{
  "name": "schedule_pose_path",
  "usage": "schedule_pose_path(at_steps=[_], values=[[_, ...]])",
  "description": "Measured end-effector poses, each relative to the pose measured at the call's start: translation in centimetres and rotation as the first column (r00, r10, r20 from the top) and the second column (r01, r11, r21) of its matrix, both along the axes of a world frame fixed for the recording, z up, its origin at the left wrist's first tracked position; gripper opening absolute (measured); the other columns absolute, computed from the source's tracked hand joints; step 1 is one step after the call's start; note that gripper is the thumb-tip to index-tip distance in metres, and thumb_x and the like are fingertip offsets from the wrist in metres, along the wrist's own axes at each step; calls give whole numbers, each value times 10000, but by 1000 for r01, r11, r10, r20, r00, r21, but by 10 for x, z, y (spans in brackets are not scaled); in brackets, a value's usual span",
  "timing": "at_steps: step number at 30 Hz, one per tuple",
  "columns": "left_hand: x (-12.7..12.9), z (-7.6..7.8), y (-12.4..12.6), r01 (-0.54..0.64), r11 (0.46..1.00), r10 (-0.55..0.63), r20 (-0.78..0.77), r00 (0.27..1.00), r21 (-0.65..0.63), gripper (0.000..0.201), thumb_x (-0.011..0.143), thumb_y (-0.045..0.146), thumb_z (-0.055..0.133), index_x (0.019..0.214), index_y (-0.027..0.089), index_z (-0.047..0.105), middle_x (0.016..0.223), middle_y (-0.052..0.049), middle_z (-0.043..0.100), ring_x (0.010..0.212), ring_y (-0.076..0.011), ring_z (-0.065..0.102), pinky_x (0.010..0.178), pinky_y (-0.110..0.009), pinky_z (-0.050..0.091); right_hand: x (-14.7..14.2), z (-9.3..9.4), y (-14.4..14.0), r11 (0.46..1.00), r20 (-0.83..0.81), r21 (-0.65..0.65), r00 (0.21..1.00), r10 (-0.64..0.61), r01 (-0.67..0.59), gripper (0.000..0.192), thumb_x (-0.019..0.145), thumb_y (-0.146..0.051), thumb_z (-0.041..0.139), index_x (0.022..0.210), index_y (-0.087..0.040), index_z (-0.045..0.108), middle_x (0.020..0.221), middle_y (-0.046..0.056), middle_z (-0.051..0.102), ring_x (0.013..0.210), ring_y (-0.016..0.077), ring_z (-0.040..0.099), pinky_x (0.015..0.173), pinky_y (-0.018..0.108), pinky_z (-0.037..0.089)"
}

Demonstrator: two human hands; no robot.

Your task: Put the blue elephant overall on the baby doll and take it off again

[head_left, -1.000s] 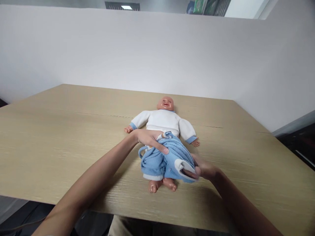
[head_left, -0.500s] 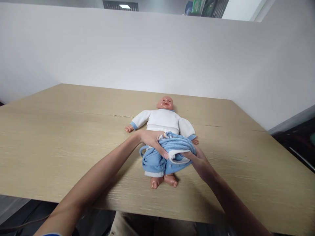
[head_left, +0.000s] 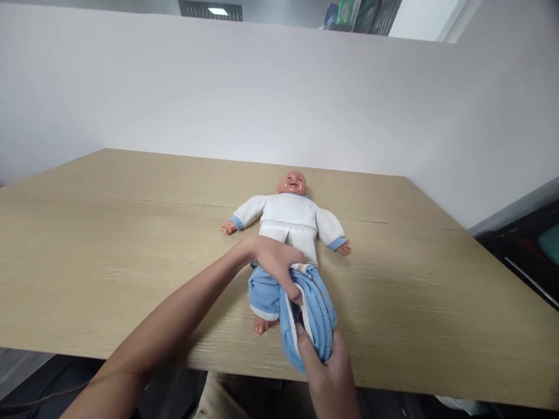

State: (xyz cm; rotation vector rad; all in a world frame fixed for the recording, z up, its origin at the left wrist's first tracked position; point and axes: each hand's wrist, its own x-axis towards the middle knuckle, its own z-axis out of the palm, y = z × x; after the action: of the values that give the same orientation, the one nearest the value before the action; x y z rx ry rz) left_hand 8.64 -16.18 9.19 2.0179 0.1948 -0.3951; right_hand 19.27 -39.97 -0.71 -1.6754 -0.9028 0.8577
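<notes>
I see the doll (head_left: pixel 290 218) lying on its back on the tabletop (head_left: pixel 109 233), a little right of the middle, head toward the wall (head_left: pixel 174 87) behind and feet toward me. Its trousers (head_left: pixel 305 308) cover the lower half, bunched out toward the near edge. My left hand (head_left: pixel 273 262) rests on the doll's waist, reaching in from the left. My right hand (head_left: pixel 327 372) comes up from the near edge, directly before the doll's feet, touching the trousers' near end. 1 foot (head_left: pixel 261 326) sticks out left of that bunch.

Head view, looking down (close) over table (head_left: pixel 109 244)
</notes>
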Motion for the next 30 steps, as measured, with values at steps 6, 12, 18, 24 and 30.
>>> schedule_pose_path(at_steps=[6,12,18,24,30], values=[[8,-5,-16,-4,946,27,-66,997,325,343,756,432,839,978,194,728,970,-49,804,857,-260,736,742,-343,546,16,-13,-8,997,266,29,961,-77,72,478,936,-593,659,1159,-181,751,1086,223,807,1077,449,744,936,514,559],[9,3,-45,-75,750,217,-138,966,657,478,790,496,806,1130,181,688,1086,-168,795,943,-366,762,701,-378,525,35,-15,4,991,482,119,868,-117,68,362,922,-456,586,1114,-189,737,1151,226,756,1080,438,709,931,535,528],[0,-17,-62,-162,662,292,-53,955,731,646,864,527,723,1365,155,558,1136,-196,792,1072,-412,766,845,-420,538,38,-28,6,997,385,3,920,-67,71,529,898,-474,612,1273,-126,748,1276,269,758,1214,490,688,1029,609,515],[-11,-18,-62,-233,730,287,22,958,643,602,841,506,765,1289,184,524,1055,-137,771,999,-374,740,832,-398,508,42,-29,8,1000,102,20,995,0,-2,479,892,-413,656,1327,-230,745,1239,137,806,1224,369,721,969,458,619],[-31,-26,-60,-452,826,403,206,892,338,566,784,358,816,1233,216,500,1155,-67,708,999,-267,695,869,-353,509,36,-12,16,994,-89,51,990,106,-101,485,825,-387,772,1269,-207,696,1217,122,809,1143,340,753,964,435,632]])
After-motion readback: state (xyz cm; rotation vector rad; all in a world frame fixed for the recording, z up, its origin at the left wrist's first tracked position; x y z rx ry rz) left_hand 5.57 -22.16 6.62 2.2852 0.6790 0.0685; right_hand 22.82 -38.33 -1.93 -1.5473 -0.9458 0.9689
